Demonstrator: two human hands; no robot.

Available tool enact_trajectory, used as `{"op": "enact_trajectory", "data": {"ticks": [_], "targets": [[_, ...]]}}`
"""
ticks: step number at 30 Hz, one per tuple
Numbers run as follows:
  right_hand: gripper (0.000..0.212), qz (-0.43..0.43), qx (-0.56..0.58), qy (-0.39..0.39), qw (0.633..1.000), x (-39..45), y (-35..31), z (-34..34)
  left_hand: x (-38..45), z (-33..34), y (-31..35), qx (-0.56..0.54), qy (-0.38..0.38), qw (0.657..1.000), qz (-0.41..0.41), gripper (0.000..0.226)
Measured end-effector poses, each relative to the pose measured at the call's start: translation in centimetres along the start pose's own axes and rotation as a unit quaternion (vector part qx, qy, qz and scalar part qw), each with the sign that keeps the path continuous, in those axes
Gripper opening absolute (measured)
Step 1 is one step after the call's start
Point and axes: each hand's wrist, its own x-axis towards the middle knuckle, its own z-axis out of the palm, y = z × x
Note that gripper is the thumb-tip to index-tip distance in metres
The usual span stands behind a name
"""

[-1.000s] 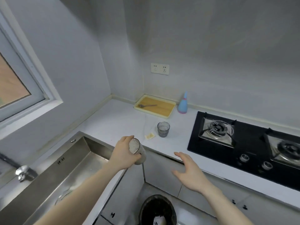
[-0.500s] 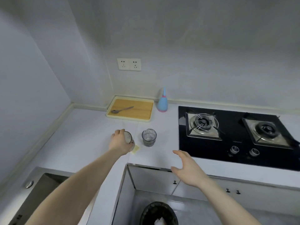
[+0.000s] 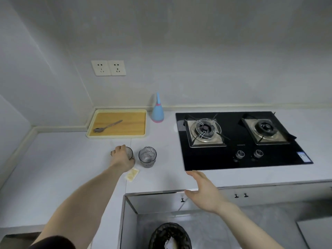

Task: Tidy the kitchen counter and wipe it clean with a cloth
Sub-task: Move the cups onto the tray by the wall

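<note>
Pale kitchen surface (image 3: 53,159) carries a glass (image 3: 129,153) gripped by the left hand (image 3: 122,159) beside a second glass (image 3: 147,157), probably to group them, while the right hand (image 3: 204,191) hovers with straight fingers, holding nothing.

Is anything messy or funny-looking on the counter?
Yes. A small yellowish scrap lies loose on the counter, just in front of the two glasses. It looks like litter. The spoon sits neatly on the tray, and nothing looks spilled.
</note>
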Motion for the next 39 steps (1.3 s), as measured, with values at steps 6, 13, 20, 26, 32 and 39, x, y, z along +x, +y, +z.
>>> {"op": "enact_trajectory", "data": {"ticks": [6,13,20,26,32,39], "targets": [[0.067,0.002,0.013,0.016,1.0,-1.2,1.6,-1.4,0.1,0.3,-0.1,0.0,0.014,1.0,0.006,0.089],[0.07,-0.012,0.031,0.039,0.999,-3.8,6.5,-5.8,-6.4,-1.1,7.6,-0.048,0.051,0.997,0.045,0.083],[0.071,-0.025,0.042,0.066,0.997,-7.7,16.0,-13.2,-17.0,2.0,23.5,-0.086,0.085,0.974,0.19,0.063],[0.067,0.002,0.06,0.107,0.992,-13.0,25.9,-20.2,-23.5,6.9,38.2,-0.09,0.024,0.952,0.293,0.059],[0.067,0.044,0.07,0.156,0.984,-15.7,34.2,-25.1,-25.8,10.9,47.0,-0.041,-0.03,0.929,0.366,0.062],[0.068,0.073,0.077,0.167,0.98,-13.4,40.6,-30.1,-24.2,13.4,53.6,-0.012,-0.054,0.92,0.389,0.063]]}}
